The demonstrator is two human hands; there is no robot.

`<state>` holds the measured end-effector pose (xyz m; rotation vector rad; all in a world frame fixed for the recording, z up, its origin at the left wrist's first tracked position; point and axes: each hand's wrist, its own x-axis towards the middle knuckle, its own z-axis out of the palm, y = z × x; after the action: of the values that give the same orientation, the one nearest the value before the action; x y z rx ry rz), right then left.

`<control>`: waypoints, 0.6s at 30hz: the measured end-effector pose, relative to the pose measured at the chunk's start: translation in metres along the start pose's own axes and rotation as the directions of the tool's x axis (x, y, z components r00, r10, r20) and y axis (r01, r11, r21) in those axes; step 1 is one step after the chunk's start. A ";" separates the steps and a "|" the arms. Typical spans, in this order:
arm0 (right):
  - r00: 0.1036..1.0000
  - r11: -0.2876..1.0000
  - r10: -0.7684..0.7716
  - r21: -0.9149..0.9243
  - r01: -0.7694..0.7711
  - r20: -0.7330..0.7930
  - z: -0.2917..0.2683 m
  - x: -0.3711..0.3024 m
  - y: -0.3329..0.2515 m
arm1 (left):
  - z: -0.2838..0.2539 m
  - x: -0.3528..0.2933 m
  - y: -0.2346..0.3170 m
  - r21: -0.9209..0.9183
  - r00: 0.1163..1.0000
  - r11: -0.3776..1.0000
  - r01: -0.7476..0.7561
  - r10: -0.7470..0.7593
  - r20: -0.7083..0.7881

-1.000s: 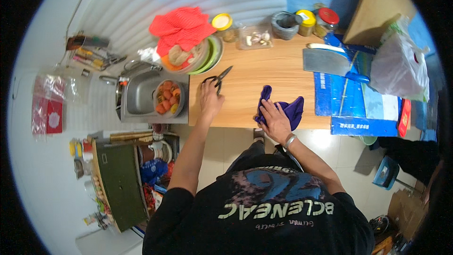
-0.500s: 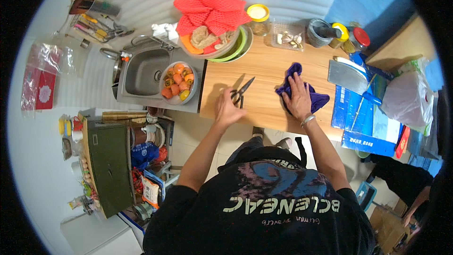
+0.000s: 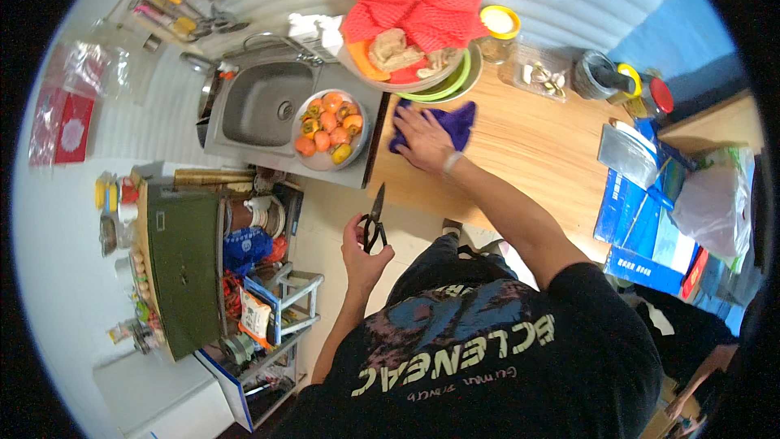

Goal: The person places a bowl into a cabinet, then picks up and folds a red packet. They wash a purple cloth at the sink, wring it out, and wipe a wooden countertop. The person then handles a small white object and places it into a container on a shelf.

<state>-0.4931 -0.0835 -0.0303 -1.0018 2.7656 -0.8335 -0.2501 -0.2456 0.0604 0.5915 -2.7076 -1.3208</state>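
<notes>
Held clear of the counter's front edge, black-handled scissors (image 3: 377, 210) are in my left hand (image 3: 362, 256), its fingers closed around the handles and the blades pointing away from me. My right hand (image 3: 426, 143) lies flat with fingers spread on a crumpled purple cloth (image 3: 457, 123). The cloth rests on the wooden countertop (image 3: 520, 154), near its left end and just in front of a stack of bowls. Part of the cloth is hidden under my palm.
Left of the cloth, a bowl of persimmons (image 3: 340, 161) stands beside the sink (image 3: 262, 102). Green bowls (image 3: 445, 85) and a red mesh cloth (image 3: 418, 4) are behind. A cleaver (image 3: 627, 156) lies on blue cardboard (image 3: 621, 210) at right. Garlic (image 3: 543, 79) and jars line the back.
My left hand has lifted the scissors off the counter and drawn them back toward me. My right hand has slid the purple cloth leftward across the counter. The view has shifted.
</notes>
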 end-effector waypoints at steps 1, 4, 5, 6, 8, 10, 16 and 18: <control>0.999 0.999 0.031 0.009 -0.031 -0.030 0.001 0.017 -0.009 | 0.001 0.001 -0.004 -0.017 1.000 1.000 0.011 -0.011 -0.012; 0.982 0.995 0.042 -0.078 -0.058 -0.184 0.021 0.035 -0.011 | 0.005 0.021 0.003 -0.102 0.999 0.994 -0.032 0.033 0.008; 0.978 0.984 -0.073 -0.173 0.038 -0.197 0.016 0.021 -0.022 | 0.004 0.028 0.003 -0.124 0.999 0.992 -0.019 0.023 0.032; 0.962 0.964 -0.117 -0.261 0.051 -0.247 0.025 -0.002 -0.026 | 0.006 0.039 0.011 -0.150 0.997 0.988 -0.022 0.033 0.071; 0.997 0.988 -0.011 0.156 -0.001 0.075 -0.027 -0.047 -0.062 | 0.011 0.053 0.023 -0.139 0.986 0.985 -0.106 0.121 0.110; 0.927 0.950 -0.313 -0.086 0.301 -0.206 0.040 -0.091 -0.036 | 0.035 0.075 0.026 -0.326 0.927 0.920 -0.217 0.299 0.227; 0.993 0.995 -0.080 0.058 0.085 -0.083 -0.009 -0.211 -0.017 | 0.098 0.106 0.025 -0.398 0.798 0.909 -0.125 0.330 0.505; 0.967 0.996 0.074 -0.024 -0.082 -0.242 -0.003 -0.269 -0.003 | 0.126 0.085 0.061 -0.359 0.672 0.919 -0.165 0.371 0.641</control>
<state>-0.2822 0.0812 -0.0540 -0.8411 3.0078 -0.9588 -0.3762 -0.1491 0.0198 -0.4502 -2.8437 -2.1019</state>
